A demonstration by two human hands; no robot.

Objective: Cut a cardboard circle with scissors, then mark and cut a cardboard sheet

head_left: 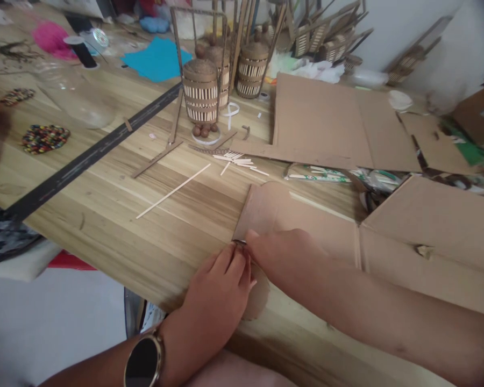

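Observation:
My left hand (220, 287), with a round-faced watch on its wrist, is low in the middle, its fingers curled together over the lower end of a brown cardboard piece (262, 207). My right hand (276, 248) reaches in from the right, closed around a small dark tool with a shiny metal edge (239, 243). Most of that tool is hidden by my fingers, so its kind cannot be made out. The tool touches the cardboard's left edge, close to my left fingertips. Under my hands shows a rounded cardboard piece (258, 298).
Large cardboard sheets (318, 121) and a folded carton (427, 263) cover the right side. Stick-walled lanterns (200, 94) stand at the back. Thin wooden sticks (236, 159), a long stick (173, 191), a dark strip (92, 148), beads (46, 138) and a clear jar (75, 99) lie around.

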